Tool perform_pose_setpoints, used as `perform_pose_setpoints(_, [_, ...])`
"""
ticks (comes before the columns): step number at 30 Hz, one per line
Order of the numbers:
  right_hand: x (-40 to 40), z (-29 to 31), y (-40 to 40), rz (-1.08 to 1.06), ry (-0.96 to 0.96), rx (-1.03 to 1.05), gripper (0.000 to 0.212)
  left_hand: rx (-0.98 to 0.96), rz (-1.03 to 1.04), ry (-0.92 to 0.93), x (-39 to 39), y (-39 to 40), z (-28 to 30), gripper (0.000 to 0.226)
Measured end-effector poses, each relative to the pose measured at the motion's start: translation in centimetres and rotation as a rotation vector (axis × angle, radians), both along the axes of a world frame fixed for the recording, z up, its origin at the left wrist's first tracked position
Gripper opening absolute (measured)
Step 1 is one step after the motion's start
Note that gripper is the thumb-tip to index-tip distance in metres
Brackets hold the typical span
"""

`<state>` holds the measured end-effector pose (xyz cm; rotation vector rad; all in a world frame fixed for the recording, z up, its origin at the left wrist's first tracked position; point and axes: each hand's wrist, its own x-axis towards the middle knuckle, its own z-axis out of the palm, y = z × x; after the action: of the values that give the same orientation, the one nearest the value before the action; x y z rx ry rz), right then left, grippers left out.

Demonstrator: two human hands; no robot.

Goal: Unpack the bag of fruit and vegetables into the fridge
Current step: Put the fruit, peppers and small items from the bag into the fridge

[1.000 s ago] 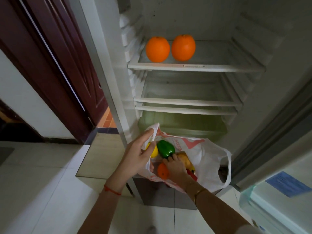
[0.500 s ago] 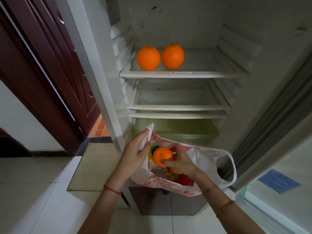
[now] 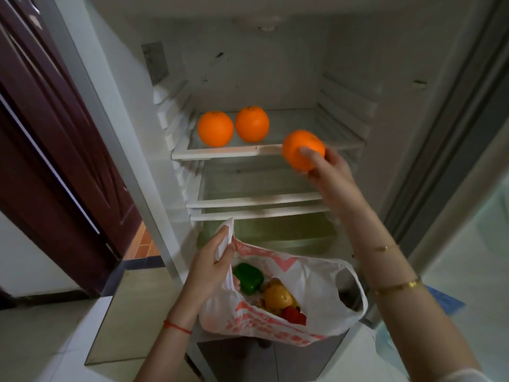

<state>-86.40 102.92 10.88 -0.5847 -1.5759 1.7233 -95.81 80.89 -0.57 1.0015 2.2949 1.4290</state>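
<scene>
My right hand (image 3: 329, 175) grips an orange (image 3: 301, 149) and holds it at the front right edge of the fridge's top shelf (image 3: 220, 153). Two oranges (image 3: 215, 128) (image 3: 252, 123) sit side by side on the left of that shelf. My left hand (image 3: 213, 267) pinches the left handle of a white and red plastic bag (image 3: 311, 274), held open below the fridge's shelves. Inside the bag lie a green pepper (image 3: 248, 277), a yellow pepper (image 3: 278, 296) and a red one (image 3: 293, 316), partly hidden.
The fridge stands open with two bare glass shelves (image 3: 256, 199) below the top one and a greenish crisper drawer (image 3: 278, 232) at the bottom. A dark red wooden door (image 3: 55, 150) is on the left. The fridge door (image 3: 468, 188) stands open on the right. Pale tiles cover the floor.
My right hand lifted an orange out of the bag and carried it up and right to the top shelf's front edge. My left hand kept hold of the bag's handle.
</scene>
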Motion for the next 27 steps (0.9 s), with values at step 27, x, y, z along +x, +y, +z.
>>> perform_pose_setpoints(27, [-7.2, -0.4, 3.8, -0.479, -0.057, 0.808, 0.040, 0.000, 0.055, -0.027, -0.2, -0.6, -0.2, 0.050])
